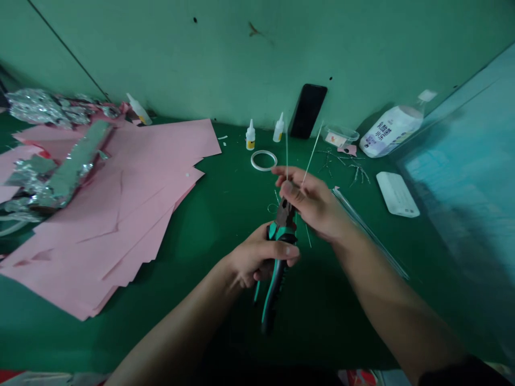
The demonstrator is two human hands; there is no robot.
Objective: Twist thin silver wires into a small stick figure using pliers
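Note:
My left hand [261, 254] is wrapped round a pair of pliers [284, 217] with green and black handles, their jaws pointing up and away from me. Close to the jaws, my right hand [311, 201] pinches a thin, pale wire [313, 153]. Two lengths of it stick up in a V above the fingers. How the jaws meet the wire is hidden by my right thumb. Under my hands a small wire loop [272, 208] lies on the green table [193, 279]. Beside my right forearm is a bundle of straight wires [368, 233].
Pink sheets [132, 187] and crumpled foil wrap [44, 107] cover the left side. Toward the wall stand small glue bottles [250, 136], a white ring [264, 160] and a leaning phone [309, 111]. To the right are twisted wires [358, 171], a white box [397, 194] and a tilted bottle [390, 131].

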